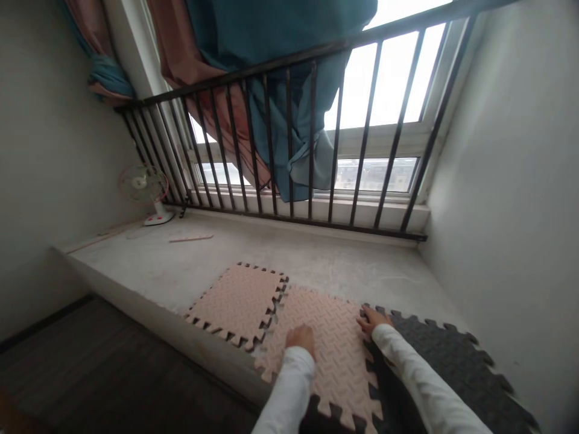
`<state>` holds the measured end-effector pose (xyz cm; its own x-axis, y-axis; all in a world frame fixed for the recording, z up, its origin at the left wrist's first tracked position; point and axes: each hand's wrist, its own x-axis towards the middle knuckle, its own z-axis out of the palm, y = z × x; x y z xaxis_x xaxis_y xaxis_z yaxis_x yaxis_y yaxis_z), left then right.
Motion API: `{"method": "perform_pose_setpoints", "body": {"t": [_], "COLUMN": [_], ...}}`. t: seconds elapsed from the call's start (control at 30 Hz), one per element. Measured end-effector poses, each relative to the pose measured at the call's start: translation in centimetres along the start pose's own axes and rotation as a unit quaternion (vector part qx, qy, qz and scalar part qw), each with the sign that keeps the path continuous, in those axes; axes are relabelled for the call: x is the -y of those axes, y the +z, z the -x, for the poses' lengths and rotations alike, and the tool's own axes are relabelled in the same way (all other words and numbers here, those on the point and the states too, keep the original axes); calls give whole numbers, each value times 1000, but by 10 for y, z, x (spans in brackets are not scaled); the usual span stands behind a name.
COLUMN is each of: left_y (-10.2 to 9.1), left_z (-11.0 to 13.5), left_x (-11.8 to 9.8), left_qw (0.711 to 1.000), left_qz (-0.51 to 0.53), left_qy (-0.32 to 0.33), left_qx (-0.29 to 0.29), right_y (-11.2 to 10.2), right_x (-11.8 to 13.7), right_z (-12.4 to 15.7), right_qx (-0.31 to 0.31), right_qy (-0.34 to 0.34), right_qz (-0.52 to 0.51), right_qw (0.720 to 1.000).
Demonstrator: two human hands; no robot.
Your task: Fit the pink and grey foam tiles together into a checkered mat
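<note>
Three interlocking foam mat tiles lie on a raised concrete ledge. The left pink tile (235,301) sits slightly apart from the middle pink tile (330,349). A dark grey tile (443,361) lies to the right. My left hand (301,339) rests on the middle pink tile, fingers curled into a loose fist. My right hand (373,319) lies flat with fingers stretched out over the toothed seam between the middle pink tile and the dark grey tile. Both arms wear white sleeves.
A small white desk fan (147,196) stands at the ledge's far left corner, a thin wooden strip (190,239) lying near it. Black metal railing (289,150) fronts the window, with teal and pink curtains (280,72) draped over it. The ledge edge (158,316) drops to dark flooring at the left.
</note>
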<state>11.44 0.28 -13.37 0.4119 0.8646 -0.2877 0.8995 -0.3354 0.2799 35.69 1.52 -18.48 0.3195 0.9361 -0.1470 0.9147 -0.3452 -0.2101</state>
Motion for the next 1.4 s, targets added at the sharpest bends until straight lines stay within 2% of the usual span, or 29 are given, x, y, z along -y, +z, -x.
{"method": "perform_pose_setpoints", "body": {"t": [0.1, 0.13, 0.2, 0.27, 0.33, 0.43, 0.53, 0.63, 0.67, 0.7, 0.73, 0.77, 0.8, 0.83, 0.87, 0.93, 1.0, 1.07, 1.13, 1.2, 1.3, 1.4], "left_y": [-19, -20, -17, -17, -24, -46, -57, -34, -21, -6, 7, 19, 29, 36, 41, 49, 56, 66, 78, 87, 94, 96], "left_z": [0, 1, 3, 4, 4, 4, 10, 29, 36, 43, 49, 53, 54, 53, 49, 38, 25, 16, 13, 13, 15, 16], "left_x": [64, 83, 110, 122, 119, 83, 10, -82, -110, -133, -150, -160, -163, -158, -147, -112, -74, -45, -29, -23, -25, -28], "left_qw": [993, 990, 990, 990, 988, 985, 986, 983, 980, 964, 943, 931, 931, 942, 962, 993, 999, 991, 987, 988, 987, 982], "left_qz": [-38, -58, -84, -95, -106, -120, -65, -18, 14, 102, 156, 182, 191, 179, 152, 77, 0, -49, -74, -84, -93, -119], "left_qy": [-96, -109, -81, -47, -37, -7, 60, 119, 155, 218, 279, 309, 309, 283, 228, 83, -53, -121, -139, -129, -113, -127], "left_qx": [-63, -68, -75, -88, -104, -121, -139, -135, -126, -116, -90, -61, -41, -28, -22, -22, -11, -19, -17, -30, -72, -77], "right_y": [8, 14, 26, 33, 36, 37, 44, 61, 67, 73, 79, 83, 86, 87, 86, 80, 67, 50, 34, 21, 9, 1], "right_x": [-18, -25, -38, -50, -61, -78, -94, -103, -104, -104, -102, -100, -96, -91, -86, -72, -59, -47, -41, -41, -50, -65], "right_z": [19, 30, 57, 89, 123, 169, 203, 223, 228, 231, 234, 236, 236, 235, 233, 224, 209, 190, 169, 149, 120, 93], "right_qx": [-50, -78, -132, -175, -210, -261, -265, -261, -280, -307, -335, -359, -373, -379, -375, -337, -266, -177, -94, -40, -9, -5], "right_qy": [-21, -42, -91, -128, -146, -144, -114, -40, -1, 40, 75, 100, 113, 118, 124, 157, 222, 274, 299, 309, 310, 297], "right_qz": [-23, -39, -74, -107, -134, -172, -205, -243, -255, -262, -261, -250, -230, -202, -167, -85, -4, 51, 70, 68, 64, 54], "right_qw": [998, 995, 984, 970, 957, 939, 935, 933, 925, 914, 902, 894, 892, 895, 903, 924, 938, 944, 947, 948, 948, 953]}}
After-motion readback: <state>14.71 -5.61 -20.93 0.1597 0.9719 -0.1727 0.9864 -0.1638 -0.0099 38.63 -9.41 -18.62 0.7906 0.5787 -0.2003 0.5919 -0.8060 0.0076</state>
